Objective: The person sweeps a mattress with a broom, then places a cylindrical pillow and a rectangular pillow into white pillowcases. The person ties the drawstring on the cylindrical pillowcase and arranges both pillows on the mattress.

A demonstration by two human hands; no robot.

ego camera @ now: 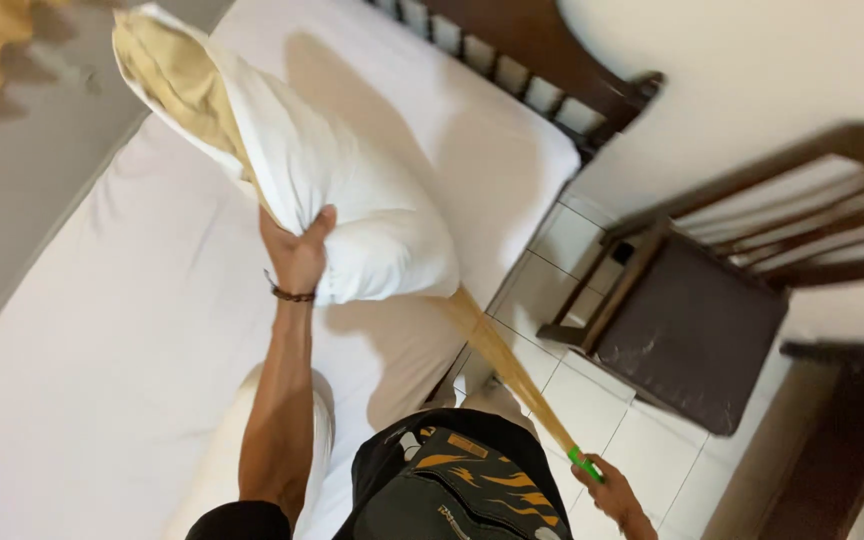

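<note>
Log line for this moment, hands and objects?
left hand: grips white pillow over bed | right hand: holds green-handled stick | chair beside

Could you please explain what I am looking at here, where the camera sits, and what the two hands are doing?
There is no machine here: a person works with bare hands, and the single picture comes from a camera worn on that person's head, looking down. So the arms reaching in from the bottom edge are the wearer's own.

The left hand, with a dark bracelet at the wrist, grips a white pillow and holds it up over a bed covered with a white sheet. The right hand holds the green handle of a long yellowish broom, blurred in the picture, whose stick runs up behind the pillow; its bristly end shows above the pillow at the top left.

Beside the bed, on a white tiled floor, stands a dark wooden chair.
</note>
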